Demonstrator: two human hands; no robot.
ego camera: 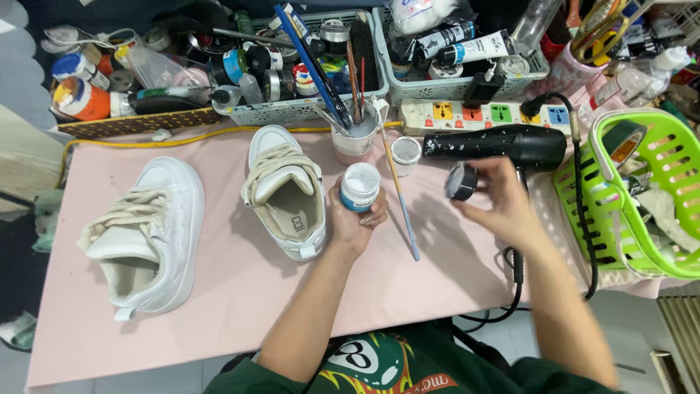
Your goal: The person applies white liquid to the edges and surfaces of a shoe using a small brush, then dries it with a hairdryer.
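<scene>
Looking leftmost: we see the first white sneaker (146, 237) lying toe-away on the pink table cover (240, 306), well apart from our hands.
Second sneaker: the other white sneaker (286, 191) stands just beside our left hand, opening up, so its inside and sides are easy to reach.
Left hand: our left hand (355, 219) is curled firmly around a small open paint jar (360, 187), held upright, we judge so the white contents stay level.
Brush: a thin paintbrush (401, 201) lies on the cover between our two hands, near the jar.
Cup: a cup (355, 138) of brushes stands behind the jar.
Right hand: our right hand (496, 201) pinches the dark lid (461, 181) in its fingertips, held apart from the jar.
Hair dryer: a black hair dryer (503, 146) rests just behind that hand, beside the green basket (642, 197).
</scene>
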